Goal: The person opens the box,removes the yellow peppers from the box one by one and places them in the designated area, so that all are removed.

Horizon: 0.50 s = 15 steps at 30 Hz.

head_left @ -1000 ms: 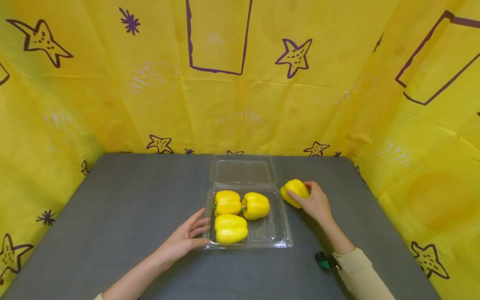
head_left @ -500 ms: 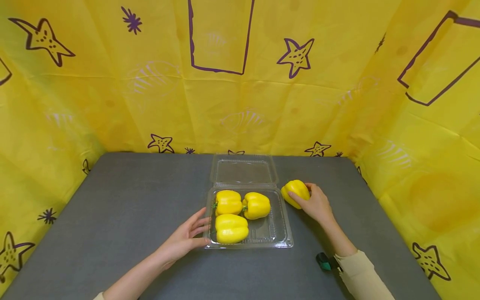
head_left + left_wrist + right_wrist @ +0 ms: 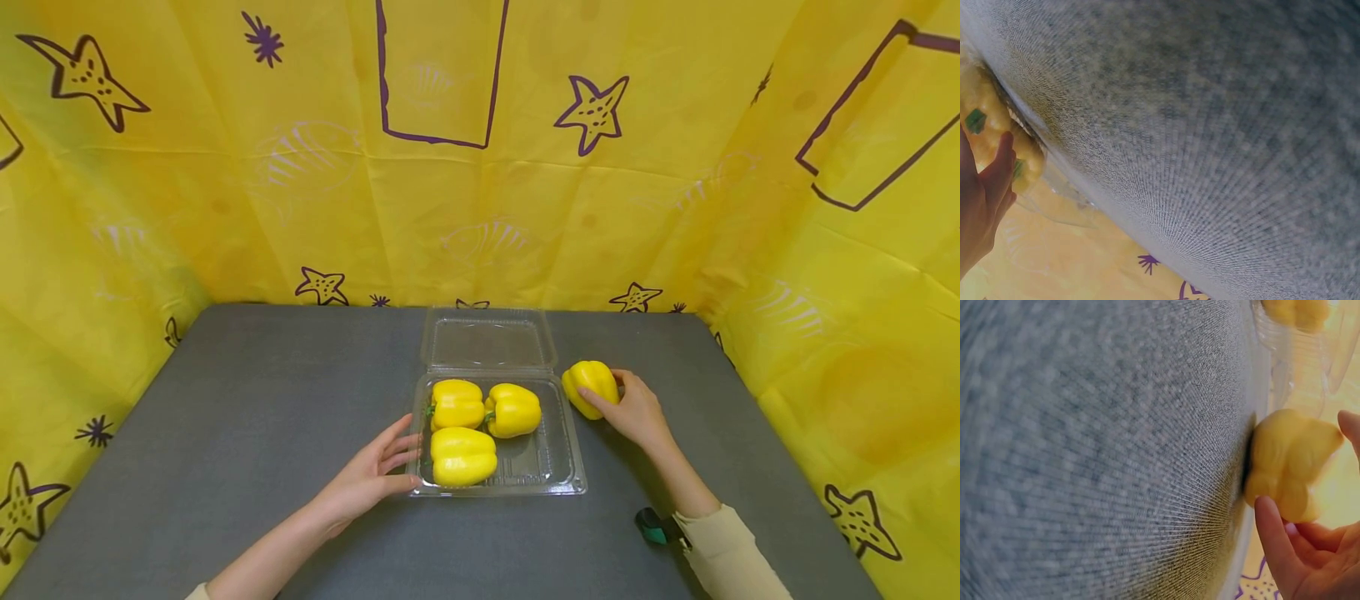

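An open clear plastic clamshell container (image 3: 543, 485) lies on the grey table with its lid (image 3: 489, 343) folded back. Three yellow bell peppers sit inside: one at back left (image 3: 457, 405), one at back right (image 3: 516, 410), one at front left (image 3: 463, 457). My left hand (image 3: 367, 479) rests against the container's left side, fingers extended and thumb by the front left corner. To the right of the container, my right hand (image 3: 636, 408) holds another yellow bell pepper (image 3: 588, 388) between thumb and fingers. In the right wrist view this pepper (image 3: 1291, 462) is low against the table.
The grey table (image 3: 285, 383) stretches out on both sides of the container. A yellow curtain (image 3: 480, 217) with starfish drawings surrounds it at the back and sides. A black and green strap piece (image 3: 652, 527) shows at the right wrist.
Little differs. My right hand and wrist have shifted very slightly toward the near edge, with the pepper still held beside the container. My left hand stays against the container.
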Each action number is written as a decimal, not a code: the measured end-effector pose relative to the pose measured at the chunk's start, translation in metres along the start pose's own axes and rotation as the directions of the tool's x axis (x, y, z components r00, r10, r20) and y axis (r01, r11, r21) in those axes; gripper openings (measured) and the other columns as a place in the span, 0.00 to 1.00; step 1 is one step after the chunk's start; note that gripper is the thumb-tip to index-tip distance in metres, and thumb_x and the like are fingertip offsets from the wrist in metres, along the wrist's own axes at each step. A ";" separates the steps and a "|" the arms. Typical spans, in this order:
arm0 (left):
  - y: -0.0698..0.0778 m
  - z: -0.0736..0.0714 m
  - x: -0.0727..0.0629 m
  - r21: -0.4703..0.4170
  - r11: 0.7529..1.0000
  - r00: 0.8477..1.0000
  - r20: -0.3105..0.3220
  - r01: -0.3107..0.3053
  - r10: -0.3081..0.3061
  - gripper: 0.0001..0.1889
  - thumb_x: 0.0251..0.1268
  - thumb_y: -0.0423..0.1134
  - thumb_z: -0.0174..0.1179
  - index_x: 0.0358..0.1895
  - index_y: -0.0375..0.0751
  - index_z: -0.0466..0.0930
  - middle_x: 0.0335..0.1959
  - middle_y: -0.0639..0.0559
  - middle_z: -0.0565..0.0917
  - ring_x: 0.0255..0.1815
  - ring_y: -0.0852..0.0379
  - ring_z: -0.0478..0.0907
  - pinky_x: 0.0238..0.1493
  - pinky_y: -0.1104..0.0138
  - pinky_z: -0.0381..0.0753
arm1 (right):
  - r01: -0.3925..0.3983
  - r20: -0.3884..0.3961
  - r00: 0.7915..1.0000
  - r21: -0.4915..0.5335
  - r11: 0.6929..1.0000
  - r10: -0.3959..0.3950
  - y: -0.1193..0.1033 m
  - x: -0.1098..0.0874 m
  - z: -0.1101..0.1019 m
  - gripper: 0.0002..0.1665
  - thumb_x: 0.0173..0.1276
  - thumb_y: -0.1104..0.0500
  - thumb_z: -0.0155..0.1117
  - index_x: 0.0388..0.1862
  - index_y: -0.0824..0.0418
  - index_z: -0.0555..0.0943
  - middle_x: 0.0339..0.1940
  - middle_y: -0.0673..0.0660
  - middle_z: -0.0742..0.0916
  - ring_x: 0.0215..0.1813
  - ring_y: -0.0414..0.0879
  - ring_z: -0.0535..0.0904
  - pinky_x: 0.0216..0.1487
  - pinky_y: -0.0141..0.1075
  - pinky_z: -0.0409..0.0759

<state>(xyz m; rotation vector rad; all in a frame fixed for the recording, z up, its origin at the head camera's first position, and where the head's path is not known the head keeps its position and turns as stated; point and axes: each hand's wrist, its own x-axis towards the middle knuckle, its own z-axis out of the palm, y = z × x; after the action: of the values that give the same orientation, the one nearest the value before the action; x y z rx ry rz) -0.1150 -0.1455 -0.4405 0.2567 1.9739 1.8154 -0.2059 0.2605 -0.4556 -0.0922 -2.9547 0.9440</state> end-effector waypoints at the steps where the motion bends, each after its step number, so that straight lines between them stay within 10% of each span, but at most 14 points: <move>1: 0.000 0.000 0.000 0.000 1.000 1.000 0.000 0.000 0.000 0.47 0.61 0.29 0.64 0.77 0.34 0.40 0.71 0.29 0.60 0.70 0.34 0.61 0.61 0.52 0.71 | 0.002 -0.001 1.000 0.003 1.000 -0.002 0.000 0.000 0.000 0.50 0.61 0.33 0.64 0.63 0.73 0.69 0.57 0.70 0.78 0.53 0.62 0.75 0.54 0.55 0.72; 15: -0.003 -0.001 0.000 -0.004 1.000 1.000 0.003 -0.007 0.007 0.48 0.61 0.29 0.64 0.77 0.34 0.40 0.71 0.29 0.60 0.70 0.34 0.61 0.61 0.52 0.72 | -0.018 0.015 1.000 0.013 1.000 0.018 -0.002 -0.002 0.001 0.51 0.61 0.32 0.64 0.65 0.72 0.68 0.57 0.69 0.78 0.47 0.57 0.77 0.48 0.48 0.76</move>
<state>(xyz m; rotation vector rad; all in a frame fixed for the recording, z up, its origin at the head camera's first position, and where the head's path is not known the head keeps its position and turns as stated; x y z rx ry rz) -0.1153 -0.1464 -0.4432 0.2650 1.9699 1.8220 -0.2036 0.2580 -0.4549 -0.1125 -2.9653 0.9709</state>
